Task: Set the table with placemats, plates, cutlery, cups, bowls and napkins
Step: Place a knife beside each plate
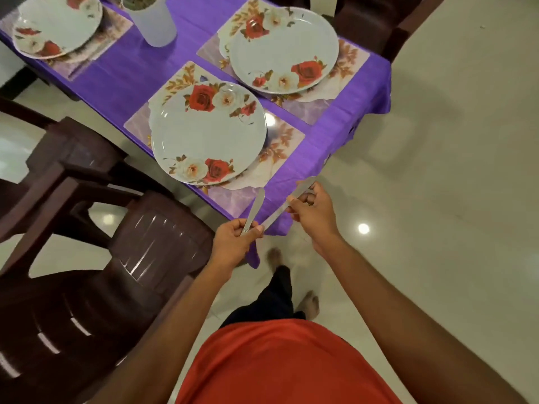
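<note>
Head view: one metal cutlery piece is held in each hand, just off the near corner of the tabletop (125,83). The left hand (237,239) is curled round the low end of the left piece (257,202), and its long axis is pointed up and away, toward the near mat (284,141). The right hand (313,212) is pinched on the right piece (275,215), which is slanted from low left to high right, with its low end close to the left thumb. Whether they are spoons or knives cannot be told. The near plate (208,132) is laid on that mat, ahead and a little to the left of both hands, and the left hand is the nearer one. Some bare mat is left at the plate's right side, so the pieces could be laid there, it is judged, once turned to lie along the plate. A far plate (284,49), a third plate (55,24) and a white cup (153,23) are set farther back on the purple cloth. A dark chair (102,272) is stood at the left, and the floor (452,141) is pale and shiny.
</note>
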Action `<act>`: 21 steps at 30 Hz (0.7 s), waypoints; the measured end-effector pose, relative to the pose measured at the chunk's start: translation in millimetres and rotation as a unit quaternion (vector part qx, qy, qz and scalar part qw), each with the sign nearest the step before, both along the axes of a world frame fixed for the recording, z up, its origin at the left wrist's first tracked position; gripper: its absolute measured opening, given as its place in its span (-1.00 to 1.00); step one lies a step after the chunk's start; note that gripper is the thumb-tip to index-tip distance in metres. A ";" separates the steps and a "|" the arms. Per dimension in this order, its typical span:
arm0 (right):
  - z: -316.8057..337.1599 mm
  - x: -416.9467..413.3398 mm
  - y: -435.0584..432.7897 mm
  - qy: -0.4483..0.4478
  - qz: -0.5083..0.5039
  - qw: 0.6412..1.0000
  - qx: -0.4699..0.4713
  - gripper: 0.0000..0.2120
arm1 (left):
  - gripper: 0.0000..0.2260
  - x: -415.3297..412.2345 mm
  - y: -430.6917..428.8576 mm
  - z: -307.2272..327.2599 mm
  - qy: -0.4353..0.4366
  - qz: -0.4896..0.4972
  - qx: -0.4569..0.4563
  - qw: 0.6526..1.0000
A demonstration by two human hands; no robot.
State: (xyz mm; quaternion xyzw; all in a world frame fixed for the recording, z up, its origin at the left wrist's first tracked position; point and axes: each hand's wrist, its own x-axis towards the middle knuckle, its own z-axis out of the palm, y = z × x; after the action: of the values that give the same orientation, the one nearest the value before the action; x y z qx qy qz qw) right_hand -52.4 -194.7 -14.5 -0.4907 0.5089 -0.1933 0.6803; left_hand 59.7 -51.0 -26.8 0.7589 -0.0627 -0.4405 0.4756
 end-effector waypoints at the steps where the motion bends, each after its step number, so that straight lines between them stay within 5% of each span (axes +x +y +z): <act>1: -3.3 8.8 -9.9 -0.002 -0.004 1.000 0.004 -0.73 | -0.84 9.4 -2.9 -3.9 -0.005 -0.003 -0.002 1.000; 10: -37.2 81.5 -58.1 0.042 -0.014 0.998 0.047 -0.50 | -0.92 81.0 -34.9 -23.1 -0.099 -0.019 0.021 0.995; 21: -53.2 92.9 -92.2 0.112 0.106 0.987 -0.038 -0.67 | -0.83 83.0 -30.8 -46.8 -0.263 -0.092 0.069 0.958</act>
State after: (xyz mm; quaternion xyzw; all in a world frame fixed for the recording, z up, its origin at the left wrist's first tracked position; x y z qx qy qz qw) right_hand 40.5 -286.9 -67.8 -0.5862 0.5192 -0.0828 0.6164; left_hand 142.8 -81.8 -73.6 0.8699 -0.2243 -0.2704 0.3461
